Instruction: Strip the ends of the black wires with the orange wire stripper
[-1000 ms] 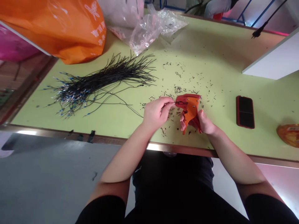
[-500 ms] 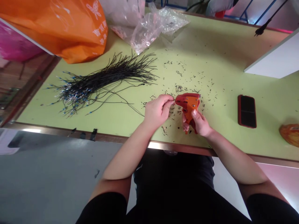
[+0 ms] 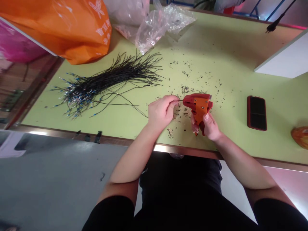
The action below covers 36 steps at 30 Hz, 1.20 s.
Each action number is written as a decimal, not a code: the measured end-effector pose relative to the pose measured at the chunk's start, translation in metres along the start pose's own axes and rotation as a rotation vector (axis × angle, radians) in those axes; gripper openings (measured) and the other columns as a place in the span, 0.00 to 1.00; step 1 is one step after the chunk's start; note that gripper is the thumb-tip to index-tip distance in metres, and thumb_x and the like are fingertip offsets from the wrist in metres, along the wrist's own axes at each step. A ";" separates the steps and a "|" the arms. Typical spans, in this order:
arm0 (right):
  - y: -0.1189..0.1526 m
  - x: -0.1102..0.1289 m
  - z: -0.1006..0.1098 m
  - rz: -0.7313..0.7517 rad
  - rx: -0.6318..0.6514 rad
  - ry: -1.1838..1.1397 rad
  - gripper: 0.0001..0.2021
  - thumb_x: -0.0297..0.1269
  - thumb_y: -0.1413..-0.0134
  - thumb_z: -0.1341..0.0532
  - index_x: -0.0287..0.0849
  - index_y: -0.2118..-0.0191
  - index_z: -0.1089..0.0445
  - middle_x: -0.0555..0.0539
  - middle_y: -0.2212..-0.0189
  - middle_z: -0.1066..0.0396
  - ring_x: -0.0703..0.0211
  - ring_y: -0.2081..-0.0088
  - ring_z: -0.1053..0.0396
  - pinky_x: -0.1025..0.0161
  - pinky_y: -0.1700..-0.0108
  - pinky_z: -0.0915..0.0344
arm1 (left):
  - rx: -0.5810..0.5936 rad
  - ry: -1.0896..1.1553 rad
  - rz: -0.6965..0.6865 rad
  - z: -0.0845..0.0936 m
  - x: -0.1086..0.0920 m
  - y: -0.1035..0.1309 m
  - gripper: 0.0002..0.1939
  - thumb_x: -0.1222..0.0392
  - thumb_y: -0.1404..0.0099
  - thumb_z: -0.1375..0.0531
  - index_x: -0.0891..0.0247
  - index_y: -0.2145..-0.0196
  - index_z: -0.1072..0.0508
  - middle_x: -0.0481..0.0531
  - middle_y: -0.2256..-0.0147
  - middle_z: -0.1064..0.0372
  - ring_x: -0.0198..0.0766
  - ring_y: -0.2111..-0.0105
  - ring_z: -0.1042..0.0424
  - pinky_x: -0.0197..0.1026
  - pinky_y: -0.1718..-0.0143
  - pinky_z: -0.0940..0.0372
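Observation:
My left hand pinches a black wire close to its end. That end reaches toward the nose of a red and orange wire stripper; whether it sits inside the jaws I cannot tell. Around the stripper's handle my right hand is wrapped, thumb on the near side. Behind my left wrist the wire's tail appears to run left toward a large bundle of black wires. Blue and silvery tips show at the bundle's left end.
Short black offcuts are scattered over the green table. A phone lies to the right, near a white panel. An orange bag and clear plastic bags stand at the back left.
The wire stripper and my right hand have shifted slightly right, away from my left hand. A short length of wire now shows between my left fingertips and the stripper's nose.

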State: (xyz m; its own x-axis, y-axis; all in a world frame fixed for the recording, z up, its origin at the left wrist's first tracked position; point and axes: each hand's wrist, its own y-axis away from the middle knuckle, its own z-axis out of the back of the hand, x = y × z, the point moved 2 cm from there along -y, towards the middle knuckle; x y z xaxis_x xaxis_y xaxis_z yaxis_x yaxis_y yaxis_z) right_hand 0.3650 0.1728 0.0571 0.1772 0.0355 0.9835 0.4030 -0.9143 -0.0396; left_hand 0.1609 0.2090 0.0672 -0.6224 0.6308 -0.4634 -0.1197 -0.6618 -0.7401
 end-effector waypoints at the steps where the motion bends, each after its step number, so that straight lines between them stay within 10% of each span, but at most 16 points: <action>1: 0.000 0.002 0.000 0.017 0.001 -0.007 0.32 0.76 0.37 0.40 0.47 0.68 0.28 0.54 0.82 0.34 0.61 0.84 0.38 0.61 0.82 0.37 | -0.022 -0.007 0.015 0.001 0.003 0.001 0.13 0.58 0.19 0.44 0.59 0.59 0.20 0.47 0.68 0.18 0.33 0.70 0.20 0.36 0.65 0.28; 6: -0.004 0.022 0.020 0.161 -0.223 -0.145 0.31 0.76 0.41 0.36 0.48 0.67 0.28 0.54 0.80 0.36 0.57 0.80 0.35 0.56 0.76 0.28 | -0.257 0.058 0.245 0.011 0.028 0.002 0.15 0.49 0.17 0.46 0.59 0.55 0.24 0.46 0.68 0.23 0.32 0.71 0.25 0.37 0.66 0.31; 9: -0.006 0.027 0.032 0.200 -0.329 -0.242 0.30 0.74 0.39 0.35 0.48 0.66 0.28 0.53 0.78 0.37 0.57 0.78 0.34 0.54 0.72 0.25 | -0.196 0.099 0.271 0.009 0.029 0.001 0.14 0.48 0.19 0.43 0.59 0.53 0.24 0.47 0.68 0.23 0.31 0.72 0.27 0.36 0.68 0.34; 14: -0.009 0.016 0.023 0.128 -0.267 -0.227 0.30 0.74 0.40 0.36 0.48 0.61 0.26 0.51 0.73 0.31 0.54 0.71 0.29 0.52 0.66 0.22 | -0.002 0.009 0.092 -0.001 0.005 0.000 0.11 0.54 0.20 0.40 0.60 0.57 0.19 0.47 0.69 0.20 0.29 0.76 0.29 0.35 0.70 0.35; 26: -0.010 -0.003 -0.001 -0.004 -0.071 -0.088 0.36 0.79 0.38 0.44 0.46 0.58 0.26 0.44 0.65 0.24 0.50 0.64 0.23 0.54 0.64 0.21 | 0.041 -0.103 -0.110 -0.008 -0.015 0.005 0.09 0.59 0.22 0.40 0.58 0.60 0.19 0.47 0.73 0.21 0.34 0.73 0.22 0.37 0.72 0.35; 36: -0.009 -0.015 0.004 -0.030 -0.158 -0.103 0.37 0.80 0.41 0.42 0.48 0.53 0.27 0.45 0.67 0.24 0.47 0.61 0.20 0.53 0.64 0.19 | -0.048 -0.068 -0.249 -0.011 -0.025 0.006 0.01 0.62 0.24 0.36 0.57 0.56 0.23 0.43 0.74 0.22 0.31 0.76 0.25 0.37 0.72 0.36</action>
State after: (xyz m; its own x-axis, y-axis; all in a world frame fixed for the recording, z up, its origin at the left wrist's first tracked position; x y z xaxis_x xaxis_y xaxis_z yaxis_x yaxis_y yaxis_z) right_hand 0.3619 0.1824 0.0422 0.2610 0.0974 0.9604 0.2651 -0.9639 0.0257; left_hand 0.1838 0.1941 0.0693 -0.6291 0.7422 -0.2310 -0.2400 -0.4682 -0.8504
